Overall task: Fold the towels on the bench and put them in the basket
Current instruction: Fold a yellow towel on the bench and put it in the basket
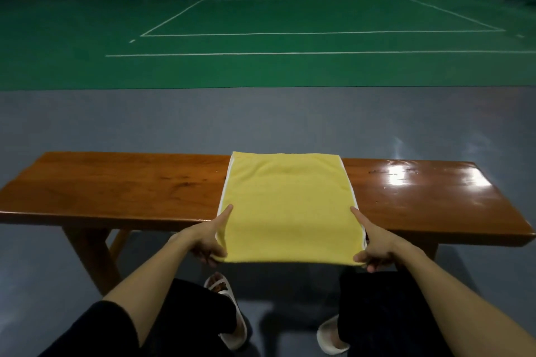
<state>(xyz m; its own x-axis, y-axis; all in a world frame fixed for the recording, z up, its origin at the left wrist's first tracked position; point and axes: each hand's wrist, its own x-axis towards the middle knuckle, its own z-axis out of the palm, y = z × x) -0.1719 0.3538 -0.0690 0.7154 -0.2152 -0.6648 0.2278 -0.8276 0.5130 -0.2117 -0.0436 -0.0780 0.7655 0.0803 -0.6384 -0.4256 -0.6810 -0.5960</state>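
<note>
Pinching the yellow towel at its two near corners, both hands sit at the front edge of the wooden bench in the head view. The left hand has its thumb on top of the left near corner and its curled fingers beneath. Its index finger stretches forward along the white-trimmed side edge. The right hand mirrors it on the right near corner: thumb above, fingers curled below, index finger straight along that side. Between the two holds, the towel's near edge juts past the bench's front lip. Ahead of the hands the cloth lies flat across the seat and reaches its far edge. Varnished wood runs outward from either grip, with glare beyond the right hand. Below the hands are dark-trousered knees and two white slippers on the grey floor. Far ahead of the grip lies a green court with white lines.
</note>
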